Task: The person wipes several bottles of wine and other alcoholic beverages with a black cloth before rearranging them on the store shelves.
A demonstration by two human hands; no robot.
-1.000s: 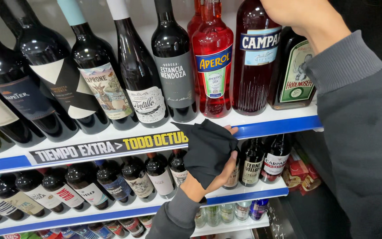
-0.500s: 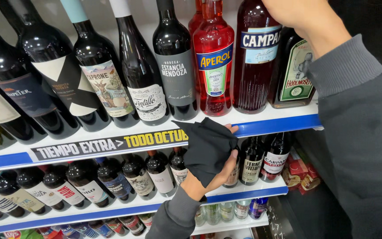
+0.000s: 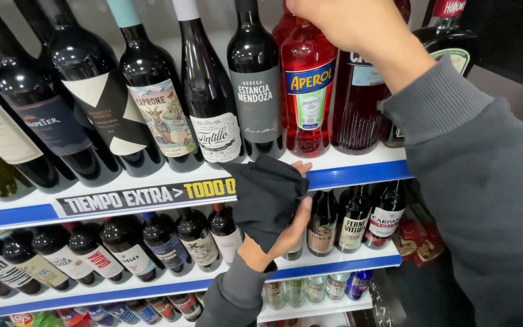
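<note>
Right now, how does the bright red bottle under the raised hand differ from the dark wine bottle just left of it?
The red bottle is clear glass showing red liquid; the wine bottle is dark and opaque. The red bottle wears a blue and orange label, the wine bottle a grey one. The right hand is at the red bottle's top; nothing touches the wine bottle. Both stand upright on the top shelf.

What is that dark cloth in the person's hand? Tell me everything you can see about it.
The dark cloth is black or charcoal, soft and matte, seemingly fabric. It is bunched and folded, draped over the left hand, whose fingertips and thumb show at its right edge. It sits against the blue front edge of the top shelf, covering part of the shelf strip, in front of the dark bottles on the shelf below.
</note>
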